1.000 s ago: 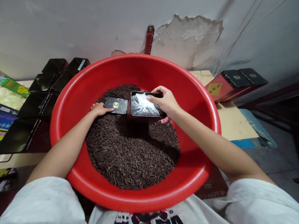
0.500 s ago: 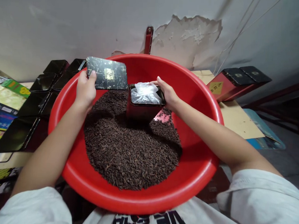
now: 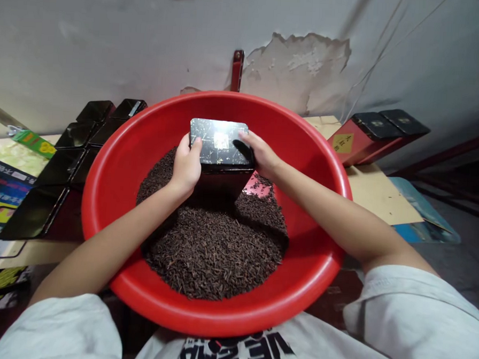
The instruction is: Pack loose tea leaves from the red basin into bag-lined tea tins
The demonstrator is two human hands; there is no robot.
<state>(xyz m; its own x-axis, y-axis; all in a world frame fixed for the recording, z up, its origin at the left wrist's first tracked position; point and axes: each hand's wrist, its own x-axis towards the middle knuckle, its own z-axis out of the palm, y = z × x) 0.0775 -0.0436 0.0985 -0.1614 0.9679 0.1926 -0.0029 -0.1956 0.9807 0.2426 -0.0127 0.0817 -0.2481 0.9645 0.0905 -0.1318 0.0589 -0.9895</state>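
A dark tin (image 3: 223, 185) stands in the loose dark tea leaves (image 3: 215, 253) inside a big red basin (image 3: 320, 167). Its black, scratched lid (image 3: 215, 146) with a small gold label covers the top. My left hand (image 3: 187, 166) grips the lid's left edge, thumb on top. On the far right side, my right hand (image 3: 261, 151) holds the tin near its upper edge, with the fingers against the lid. The plastic bag inside the tin is hidden under the lid. A pink patch (image 3: 259, 187) shows through the leaves right of the tin.
Several dark open tins (image 3: 59, 164) stand in rows left of the basin. Two red tins with black lids (image 3: 372, 133) stand on a cardboard sheet (image 3: 379, 195) at the right. A green box (image 3: 35, 143) lies far left. Behind is a peeling wall (image 3: 302, 59).
My left hand has brought the lid rightward from beside the tin onto its top, covering the clear plastic bag. My right hand has stayed at the tin's right side.
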